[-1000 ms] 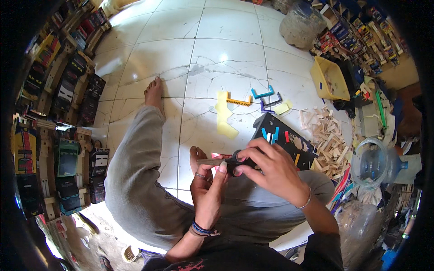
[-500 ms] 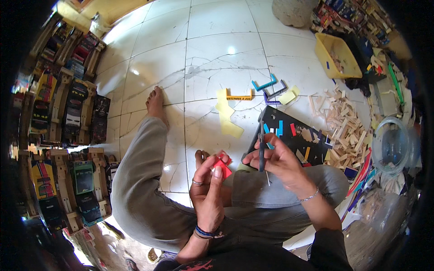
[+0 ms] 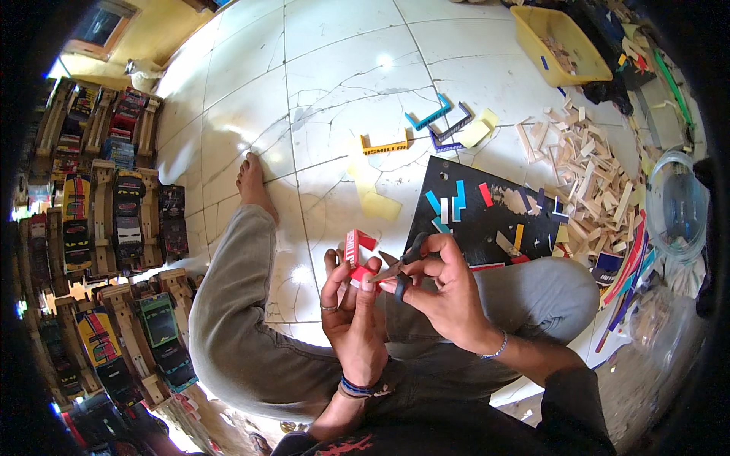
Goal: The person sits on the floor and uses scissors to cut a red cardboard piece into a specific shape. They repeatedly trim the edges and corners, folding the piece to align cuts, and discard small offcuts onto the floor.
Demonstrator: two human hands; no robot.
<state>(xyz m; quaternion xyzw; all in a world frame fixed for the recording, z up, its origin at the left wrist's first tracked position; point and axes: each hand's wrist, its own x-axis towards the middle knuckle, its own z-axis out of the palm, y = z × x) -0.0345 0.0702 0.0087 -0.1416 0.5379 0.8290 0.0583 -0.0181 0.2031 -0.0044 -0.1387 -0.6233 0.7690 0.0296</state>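
I sit on a white tiled floor with my legs out. My left hand (image 3: 351, 311) pinches a small red paper strip (image 3: 357, 258), bent into an angular shape. My right hand (image 3: 441, 292) has its fingers through the black handles of a pair of scissors (image 3: 403, 264), and the blades point left onto the red strip. A black board (image 3: 487, 220) with several small coloured strips on it lies just beyond my right hand, partly on my right knee.
Bent blue, purple and yellow paper pieces (image 3: 433, 125) lie on the tiles ahead. A heap of small wood sticks (image 3: 585, 171) is at right, a yellow tub (image 3: 563, 45) behind it, a clear plastic jar (image 3: 677, 205) at far right. Painted wooden toy trucks (image 3: 114, 220) line the left.
The red strip has come into my left hand's grip, and the scissors in my right hand have turned from upright to pointing left against it. The camera view has tilted closer.
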